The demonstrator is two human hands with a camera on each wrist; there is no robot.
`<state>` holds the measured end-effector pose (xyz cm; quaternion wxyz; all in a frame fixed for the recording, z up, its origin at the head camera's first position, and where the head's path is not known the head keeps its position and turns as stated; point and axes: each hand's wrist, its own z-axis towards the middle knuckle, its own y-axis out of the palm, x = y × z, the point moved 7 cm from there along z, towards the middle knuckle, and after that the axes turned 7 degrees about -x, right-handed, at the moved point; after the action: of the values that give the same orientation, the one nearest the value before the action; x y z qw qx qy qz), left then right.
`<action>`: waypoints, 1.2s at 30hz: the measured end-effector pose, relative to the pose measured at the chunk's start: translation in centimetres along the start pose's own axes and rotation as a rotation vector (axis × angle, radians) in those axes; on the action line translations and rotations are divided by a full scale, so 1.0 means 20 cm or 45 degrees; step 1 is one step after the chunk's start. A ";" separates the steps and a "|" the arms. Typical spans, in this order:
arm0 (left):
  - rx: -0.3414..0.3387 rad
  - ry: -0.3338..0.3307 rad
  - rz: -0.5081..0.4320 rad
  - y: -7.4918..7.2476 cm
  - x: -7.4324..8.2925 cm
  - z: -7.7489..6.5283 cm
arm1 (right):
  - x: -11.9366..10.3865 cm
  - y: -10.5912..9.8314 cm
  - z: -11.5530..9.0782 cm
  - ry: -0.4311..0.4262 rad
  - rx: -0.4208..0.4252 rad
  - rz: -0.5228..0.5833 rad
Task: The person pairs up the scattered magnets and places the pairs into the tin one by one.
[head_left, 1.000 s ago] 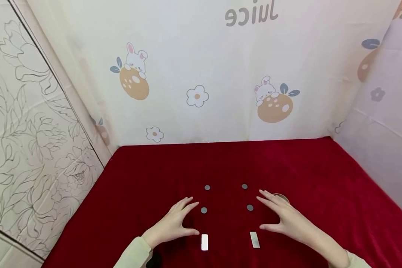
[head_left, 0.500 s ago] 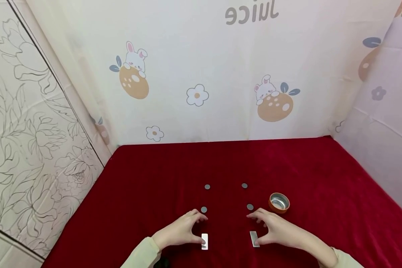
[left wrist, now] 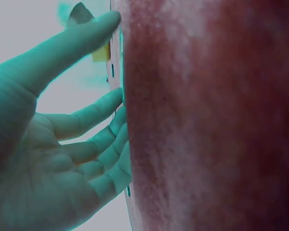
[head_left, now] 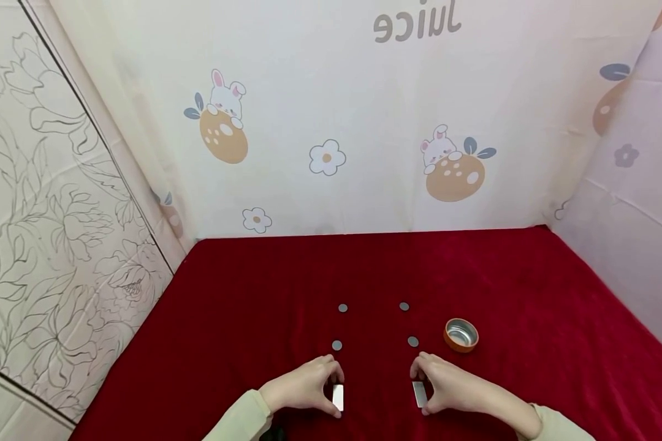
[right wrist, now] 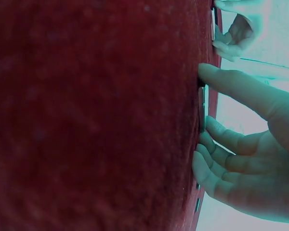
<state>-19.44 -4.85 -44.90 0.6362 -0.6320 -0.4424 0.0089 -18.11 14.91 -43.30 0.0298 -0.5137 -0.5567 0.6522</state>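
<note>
On the red cloth, my left hand has its thumb and index finger at the two short ends of a small shiny white rectangular plate. A matching, greyer rectangular plate lies slightly tilted between the thumb and index finger of my right hand. Seen low from the right wrist, that thumb and the fingertips are down at the cloth around the plate's edge. From the left wrist, the left thumb and fingers reach the cloth too; the plate shows only as a thin edge.
Several small grey discs lie beyond the hands, including a near left one and a near right one. Right of them stands a round orange tin with a silver inside. Printed curtains border the red cloth.
Both hands have come down and inward from above the cloth, and their fingers have curled in around the ends of the plates. The tin, earlier partly covered by the right hand, is now uncovered.
</note>
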 end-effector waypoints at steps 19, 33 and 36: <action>-0.055 -0.003 0.217 0.02 0.10 0.07 | -0.04 0.01 0.02 -0.054 0.068 -0.193; -0.063 0.045 0.239 0.05 0.15 0.14 | -0.09 0.04 0.07 -0.085 0.062 -0.165; -0.075 0.056 0.232 0.05 0.16 0.15 | -0.10 0.05 0.08 -0.088 0.050 -0.149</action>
<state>-18.70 -0.47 -44.60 0.6236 -0.6880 -0.3690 0.0398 -17.77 12.20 -43.03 0.0585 -0.4567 -0.5737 0.6775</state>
